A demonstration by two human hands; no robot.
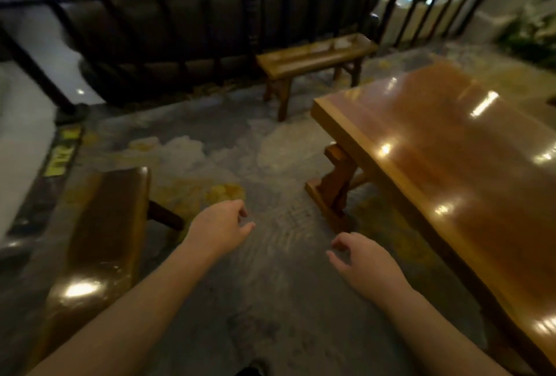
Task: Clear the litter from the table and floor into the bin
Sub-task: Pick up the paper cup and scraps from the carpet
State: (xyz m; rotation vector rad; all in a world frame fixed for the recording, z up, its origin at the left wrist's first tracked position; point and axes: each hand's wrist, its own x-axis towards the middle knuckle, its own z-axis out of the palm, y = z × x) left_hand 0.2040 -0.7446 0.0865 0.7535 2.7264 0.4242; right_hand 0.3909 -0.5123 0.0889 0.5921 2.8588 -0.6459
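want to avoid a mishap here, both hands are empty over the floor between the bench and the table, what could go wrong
1. The frame is blurred, so pale and yellow patches on the floor may be stains, not litter; the left hand or right hand could grab at nothing.
2. The table foot juts out near the right hand; a knock or trip seems possible.
3. No bin is in view.

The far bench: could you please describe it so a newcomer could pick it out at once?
Start at the big glossy table on the right. Beyond its far corner, against the dark railing, stands the far bench. Unlike the darker near bench by the left hand, it carries pale scraps.
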